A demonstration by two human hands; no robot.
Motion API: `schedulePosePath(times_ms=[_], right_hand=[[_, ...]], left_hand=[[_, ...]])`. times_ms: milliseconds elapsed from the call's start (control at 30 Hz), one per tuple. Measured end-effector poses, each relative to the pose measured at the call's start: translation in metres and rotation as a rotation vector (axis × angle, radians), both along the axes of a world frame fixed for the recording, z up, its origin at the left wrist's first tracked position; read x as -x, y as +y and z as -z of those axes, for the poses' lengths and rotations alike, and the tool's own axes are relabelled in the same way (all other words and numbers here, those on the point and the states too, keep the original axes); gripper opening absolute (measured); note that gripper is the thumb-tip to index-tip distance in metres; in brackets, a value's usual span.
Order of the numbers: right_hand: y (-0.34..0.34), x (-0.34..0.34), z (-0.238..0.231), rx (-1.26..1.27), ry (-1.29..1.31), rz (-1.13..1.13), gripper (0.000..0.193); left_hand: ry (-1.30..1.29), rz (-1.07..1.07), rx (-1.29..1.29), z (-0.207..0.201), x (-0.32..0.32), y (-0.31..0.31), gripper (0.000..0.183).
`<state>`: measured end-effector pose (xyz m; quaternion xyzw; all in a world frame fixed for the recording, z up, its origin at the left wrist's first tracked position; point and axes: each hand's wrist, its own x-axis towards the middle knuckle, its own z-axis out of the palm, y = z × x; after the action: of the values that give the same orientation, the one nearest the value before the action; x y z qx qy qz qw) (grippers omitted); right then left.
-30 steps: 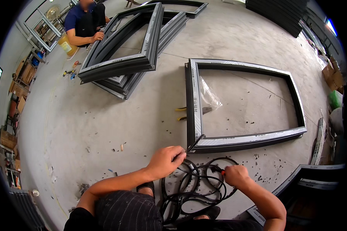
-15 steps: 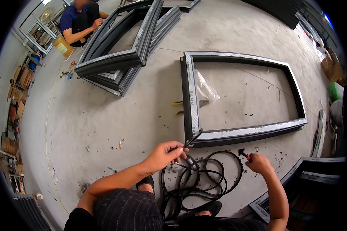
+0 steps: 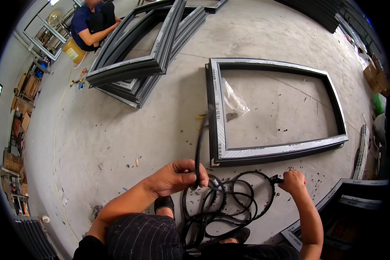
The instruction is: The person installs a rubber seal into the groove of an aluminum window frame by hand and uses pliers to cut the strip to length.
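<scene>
My left hand (image 3: 180, 177) pinches a black rubber sealing strip (image 3: 199, 145) between thumb and fingers, its free end standing up past the left side of the window frame (image 3: 286, 147). More of the strip lies in loose loops (image 3: 264, 208) on the floor around my feet. My right hand (image 3: 293, 180) is closed around a small tool (image 3: 274, 179) with a black head and a bit of red showing; its exact kind is unclear. That tool is beside the right side of the loops. The rectangular frame, dark with pale printed film, lies flat just ahead of both hands.
Pliers (image 3: 232, 116) with yellow handles lie under the frame's left side, near clear plastic film (image 3: 235, 99). Stacked frames (image 3: 130, 71) stand far left, by a crouching co-worker (image 3: 90, 30) and a yellow bucket (image 3: 73, 53). More frames (image 3: 359, 184) lie near right. Black scraps dot the floor.
My left hand has moved slightly left and turned, and the strip's end has swung from the frame's near corner to upright on its left. My right hand has turned the tool slightly.
</scene>
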<state>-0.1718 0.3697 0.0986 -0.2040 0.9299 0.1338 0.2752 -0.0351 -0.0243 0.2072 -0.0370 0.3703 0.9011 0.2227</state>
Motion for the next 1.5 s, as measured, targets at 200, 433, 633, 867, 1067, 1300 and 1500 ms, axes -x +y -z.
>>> schedulePosePath(times_ms=[200, 433, 633, 867, 1067, 1300, 1500], right_hand=[[-0.088, -0.031, -0.035, 0.842, -0.102, -0.120, 0.034], [-0.158, -0.104, -0.043, 1.372, -0.839, 0.196, 0.070], [-0.157, -0.104, -0.033, 1.335, -1.246, 0.572, 0.030], [-0.169, -0.110, -0.041, 1.421, -1.070, 0.583, 0.037], [-0.175, -0.106, -0.055, 1.350, -1.117, 0.661, 0.035], [-0.168, -0.110, -0.053, 1.229, -1.040, 0.664, 0.021], [-0.170, -0.109, -0.049, 1.256, -1.100, 0.766, 0.022]], left_hand=[[-0.023, 0.003, 0.081, 0.007, 0.009, 0.009, 0.019], [-0.280, -0.021, -0.166, 0.047, 0.001, 0.038, 0.015], [-0.324, -0.134, -0.140, 0.060, 0.005, 0.017, 0.013], [-0.384, -0.137, -0.269, 0.062, -0.001, 0.018, 0.013], [-0.308, 0.122, -0.287, 0.047, -0.005, 0.032, 0.016], [-0.335, 0.144, -0.193, 0.050, -0.006, 0.032, 0.015], [-0.327, 0.068, -0.184, 0.069, -0.012, 0.033, 0.016]])
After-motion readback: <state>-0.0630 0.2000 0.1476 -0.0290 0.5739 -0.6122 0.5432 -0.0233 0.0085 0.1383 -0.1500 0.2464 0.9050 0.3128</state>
